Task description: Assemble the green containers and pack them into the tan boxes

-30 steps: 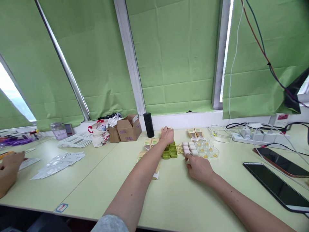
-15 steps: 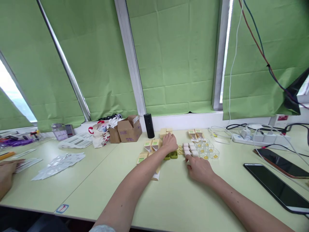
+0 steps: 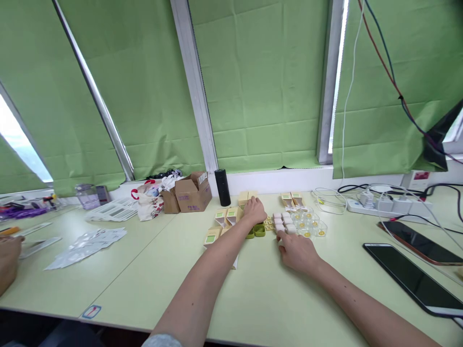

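Observation:
My left hand (image 3: 255, 210) reaches over the green square containers (image 3: 259, 230), close to the cream boxes (image 3: 243, 199) at the back; its fingertips are hidden behind the hand. My right hand (image 3: 297, 249) has its index finger at the front of the white and pink blocks (image 3: 284, 223), the other fingers curled under; nothing is seen held in it. Small yellow pieces (image 3: 268, 223) lie between the green containers and the blocks. Clear containers with yellow centres (image 3: 307, 224) stand right of the blocks. Open cream boxes with green labels (image 3: 212, 236) stand beside my left forearm.
A black cylinder (image 3: 222, 188) and a cardboard box (image 3: 194, 193) stand at the back. Two phones (image 3: 415, 279) and a power strip (image 3: 392, 206) with cables lie at the right. Another person's hand (image 3: 9, 262) is at the far left, near plastic sheets (image 3: 87, 246).
The whole view has shifted slightly. My left forearm has moved a little right, while both my hands stay at nearly the same places. The other person's hand has moved slightly.

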`<state>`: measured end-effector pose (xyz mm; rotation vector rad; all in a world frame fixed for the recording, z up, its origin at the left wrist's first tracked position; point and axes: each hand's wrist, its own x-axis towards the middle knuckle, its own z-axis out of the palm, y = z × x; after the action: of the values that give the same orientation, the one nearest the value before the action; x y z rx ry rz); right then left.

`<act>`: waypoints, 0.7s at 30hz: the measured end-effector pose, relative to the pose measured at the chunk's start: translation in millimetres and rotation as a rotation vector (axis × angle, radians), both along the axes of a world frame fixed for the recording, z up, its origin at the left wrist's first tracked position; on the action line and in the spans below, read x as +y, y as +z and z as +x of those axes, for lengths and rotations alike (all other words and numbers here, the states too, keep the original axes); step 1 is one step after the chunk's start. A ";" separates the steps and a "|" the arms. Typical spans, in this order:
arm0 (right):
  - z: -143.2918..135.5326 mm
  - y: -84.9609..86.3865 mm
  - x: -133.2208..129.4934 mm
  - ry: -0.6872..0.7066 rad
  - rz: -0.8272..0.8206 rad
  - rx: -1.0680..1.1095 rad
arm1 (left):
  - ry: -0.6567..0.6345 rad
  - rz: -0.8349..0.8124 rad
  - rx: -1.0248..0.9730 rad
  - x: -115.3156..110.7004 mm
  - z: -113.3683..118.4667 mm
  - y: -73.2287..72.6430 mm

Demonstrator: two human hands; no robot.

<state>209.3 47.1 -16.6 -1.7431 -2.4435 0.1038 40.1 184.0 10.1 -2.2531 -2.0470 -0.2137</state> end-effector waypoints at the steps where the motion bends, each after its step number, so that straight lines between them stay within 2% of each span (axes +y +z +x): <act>1: -0.1 0.4 -0.2 -0.001 -0.003 0.001 | 0.004 0.000 -0.004 -0.7 0.6 0.5; 7: -0.7 3.9 -2.0 -0.007 -0.015 0.002 | -0.024 0.044 -0.002 -22.9 4.2 8.3; 11: -0.7 5.0 -3.8 0.001 -0.006 0.006 | -0.112 0.084 0.030 -55.4 -0.3 18.4; 15: -1.2 4.2 -3.9 -0.004 -0.008 0.008 | -0.164 0.089 0.060 -93.5 -14.1 25.9; 18: -2.2 4.0 -4.0 -0.012 -0.005 0.011 | -0.188 0.099 0.077 -120.3 -25.8 24.0; 21: -3.4 5.3 -5.6 -0.019 -0.004 0.018 | -0.212 0.103 0.101 -139.8 -33.2 14.5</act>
<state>205.9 41.5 -11.3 -1.7580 -2.4153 0.1220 6.9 44.2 24.6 -2.3630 -1.7083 -0.2110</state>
